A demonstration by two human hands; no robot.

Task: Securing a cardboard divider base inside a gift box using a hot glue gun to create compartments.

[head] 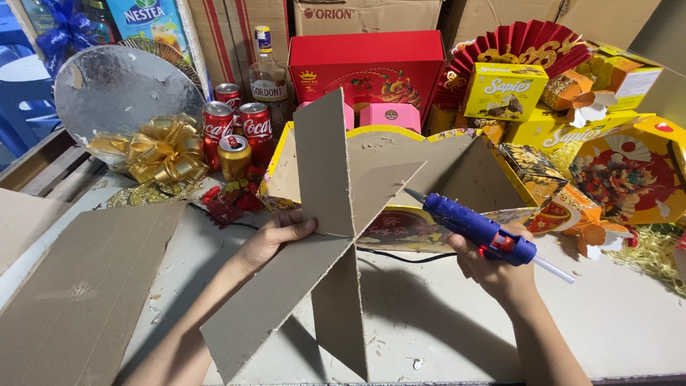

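Note:
My left hand [275, 236] grips a cross of two slotted grey cardboard strips [325, 214], fingers curled on the left face near the joint. The cross stands upright on the pale table [607, 322]. My right hand [496, 268] holds a blue glue gun [475, 227] with a red trigger. Its metal nozzle points left at the upper right arm of the cross, just short of the cardboard. A clear glue stick pokes out of the gun's back end.
A yellow-rimmed open cardboard tray [457, 168] sits right behind the cross. Red soda cans [239, 125], a gold bow [161, 150], a bottle [268, 78] and a red box [368, 64] stand at the back. Yellow boxes [504, 89] pile at right. A large cardboard sheet [78, 293] lies at left.

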